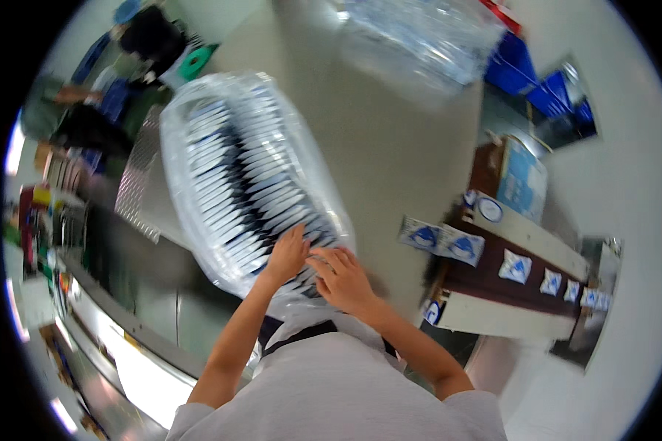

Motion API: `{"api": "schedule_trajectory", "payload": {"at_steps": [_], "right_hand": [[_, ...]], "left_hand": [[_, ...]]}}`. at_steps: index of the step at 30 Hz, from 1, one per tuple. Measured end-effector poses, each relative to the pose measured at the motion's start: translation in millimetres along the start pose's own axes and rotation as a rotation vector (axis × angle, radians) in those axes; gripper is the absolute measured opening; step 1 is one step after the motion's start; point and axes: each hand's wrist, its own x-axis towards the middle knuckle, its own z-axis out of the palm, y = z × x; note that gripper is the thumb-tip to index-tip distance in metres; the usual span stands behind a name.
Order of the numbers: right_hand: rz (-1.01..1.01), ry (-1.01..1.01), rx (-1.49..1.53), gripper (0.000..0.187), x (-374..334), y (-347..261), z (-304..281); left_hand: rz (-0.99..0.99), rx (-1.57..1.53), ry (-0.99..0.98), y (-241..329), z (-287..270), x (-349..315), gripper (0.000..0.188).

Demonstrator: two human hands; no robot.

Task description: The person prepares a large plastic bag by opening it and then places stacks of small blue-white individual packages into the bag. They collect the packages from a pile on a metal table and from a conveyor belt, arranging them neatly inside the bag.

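In front of me is a long bin lined with a clear plastic bag (175, 158), holding two rows of flat white-and-blue packets (215, 187) packed on edge. My left hand (290, 256) rests on the near end of the rows, fingers stretched forward and touching the packets. Close beside it, my right hand (343, 279) lies over the packets by the bag's right side, its fingers spread and slightly bent. No packet shows lifted in either hand. The fingertips are partly hidden among the packets.
The bin stands on a metal table (397, 158). To the right, a conveyor belt (485, 283) carries several packets, two of them joined (443, 241) at its table end. Clear plastic bags (426, 33) lie at the back, near blue crates (513, 65). Co-workers (81, 110) are at far left.
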Motion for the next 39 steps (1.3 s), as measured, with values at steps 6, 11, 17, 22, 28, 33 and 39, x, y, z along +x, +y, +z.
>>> {"api": "schedule_trajectory", "payload": {"at_steps": [6,11,17,22,28,33,39], "right_hand": [[0.246,0.252,0.082,0.029,-85.2,47.9,-59.9],[0.376,0.331,-0.172,0.022,-174.4,131.5,-116.3],[0.592,0.407,-0.364,0.017,-277.5,231.2,-192.7],[0.823,0.287,-0.589,0.011,-356.6,302.2,-247.4],[1.174,0.059,-0.835,0.034,-409.7,354.5,-286.4],[1.17,-0.119,-0.977,0.032,-425.0,381.4,-295.4],[1.049,-0.501,-0.842,0.043,-403.4,397.8,-311.5]], "left_hand": [[-0.054,0.205,-0.097,32.7,26.0,-4.3,0.063],[-0.018,0.259,-0.013,57.3,21.9,-5.8,0.048],[-0.006,0.327,-0.008,57.3,32.9,-8.0,0.049],[-0.002,0.326,-0.02,62.7,36.3,-4.3,0.049],[-0.002,0.325,-0.031,60.2,38.1,-3.7,0.048],[-0.012,0.368,-0.023,66.6,31.8,-1.8,0.046],[-0.025,0.331,-0.047,65.4,33.9,1.3,0.047]]}}
